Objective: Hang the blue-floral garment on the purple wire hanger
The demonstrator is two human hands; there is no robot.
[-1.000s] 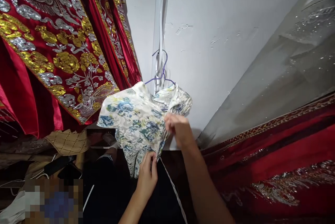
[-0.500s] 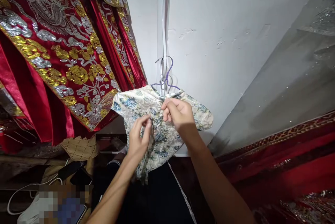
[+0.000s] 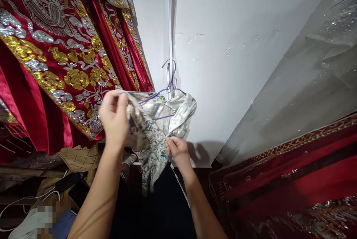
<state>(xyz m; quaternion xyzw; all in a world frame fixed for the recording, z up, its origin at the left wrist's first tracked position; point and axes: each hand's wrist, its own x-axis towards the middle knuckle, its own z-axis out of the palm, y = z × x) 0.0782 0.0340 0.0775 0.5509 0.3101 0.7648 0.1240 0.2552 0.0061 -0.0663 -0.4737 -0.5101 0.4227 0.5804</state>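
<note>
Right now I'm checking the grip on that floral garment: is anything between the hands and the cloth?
Nothing visible. The left hand pinches the floral garment at its upper left edge, and the right hand grips it lower down; the purple hanger sits above both.

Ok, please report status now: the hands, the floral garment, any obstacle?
Left hand grips floral garment at its upper edge. Right hand pinches fabric lower down. Garment on purple hanger. Red embroidered robe hangs close on the left.

Both arms bare, reaching up and forward from bottom of frame. Left hand (image 3: pixel 113 119) raised higher, back toward camera, fingers curled, thumb and fingertips pinched shut on cloth. Right hand (image 3: pixel 177 149) lower, wrist bent, fingers closed in a pinch, probably thumb against index; tips partly hidden. Hands apart.
</note>
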